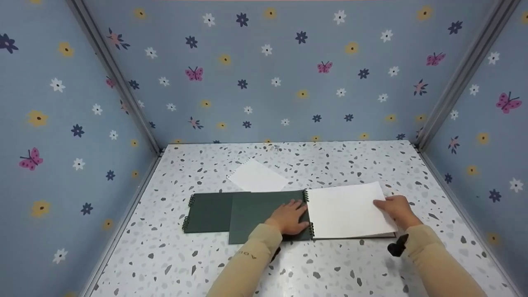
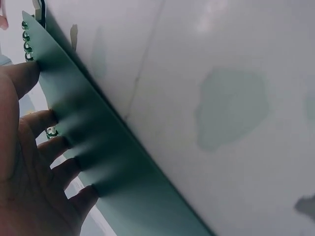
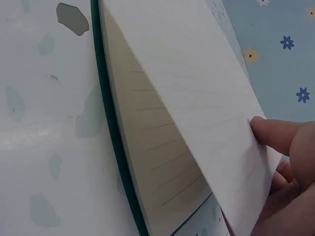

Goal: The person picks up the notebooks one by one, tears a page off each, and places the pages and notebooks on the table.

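A spiral notebook lies opened flat, its dark green cover point(image 1: 251, 218) to the left of the coil and its white page point(image 1: 346, 210) to the right. My left hand point(image 1: 288, 218) presses on the cover beside the coil, fingers spread, as the left wrist view also shows on the green cover point(image 2: 113, 147). At the page's outer edge, my right hand point(image 1: 398, 210) pinches the sheet between thumb and fingers. That lifted sheet point(image 3: 197, 98) bends up in the right wrist view, and a lined page point(image 3: 147, 128) shows beneath it.
Another dark green spiral notebook point(image 1: 210, 212) lies at the left, partly under the opened cover. Behind them a loose white sheet point(image 1: 258, 177) with a ragged edge rests on the speckled table point(image 1: 330, 264). Flower-patterned walls point(image 1: 284, 95) enclose the back and both sides.
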Motion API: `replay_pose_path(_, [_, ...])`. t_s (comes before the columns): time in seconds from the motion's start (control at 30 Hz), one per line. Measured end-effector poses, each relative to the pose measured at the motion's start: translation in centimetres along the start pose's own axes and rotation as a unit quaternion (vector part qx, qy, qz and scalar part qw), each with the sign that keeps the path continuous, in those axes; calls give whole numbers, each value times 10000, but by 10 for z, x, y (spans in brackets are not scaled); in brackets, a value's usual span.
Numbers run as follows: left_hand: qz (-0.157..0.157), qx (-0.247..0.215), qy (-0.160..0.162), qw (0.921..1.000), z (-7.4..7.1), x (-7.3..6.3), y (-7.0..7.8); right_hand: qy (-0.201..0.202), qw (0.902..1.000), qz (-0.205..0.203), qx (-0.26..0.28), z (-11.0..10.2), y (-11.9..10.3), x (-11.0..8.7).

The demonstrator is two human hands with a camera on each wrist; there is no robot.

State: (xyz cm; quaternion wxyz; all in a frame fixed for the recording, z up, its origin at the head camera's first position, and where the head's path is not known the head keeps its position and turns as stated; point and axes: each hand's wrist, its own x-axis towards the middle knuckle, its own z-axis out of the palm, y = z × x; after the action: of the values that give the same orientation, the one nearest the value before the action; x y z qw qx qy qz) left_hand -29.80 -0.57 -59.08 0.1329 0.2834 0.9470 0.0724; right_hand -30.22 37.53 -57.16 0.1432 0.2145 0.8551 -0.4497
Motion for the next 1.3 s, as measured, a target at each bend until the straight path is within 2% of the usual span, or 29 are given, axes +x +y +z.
replay_pose_path(0.1, [-44,131,-7,9999,-2,0,0,-35,9997,100,218,-1,1,-1])
replay_pose_path(0.33, [-25,325,38,9995,-4,2,0,-108,9998,-48,165,-7,0,-5])
replay_pose_path(0.5, [-74,289,-9,9996,-3,3,0,-209,9976,-192,631,-15,-9,-5])
replay_pose_path(0.6, [-123,256,-73,9996,-4,4,0,-296,9969,-149,718,-17,-16,-7])
replay_pose_path(0.7, [-132,187,-122,9997,-3,5,-1,-300,9979,5,571,-15,-18,-8])
replay_pose_path(0.8, [-142,99,-126,9998,-1,6,-2,-237,9994,57,232,-10,-11,-7])
replay_pose_path(1.03, [-177,276,-18,9995,-1,5,-2,-209,9990,-156,-360,3,11,-4])
replay_pose_path(1.3, [-200,407,-70,9989,-4,2,0,-145,9975,-248,-651,7,11,-16])
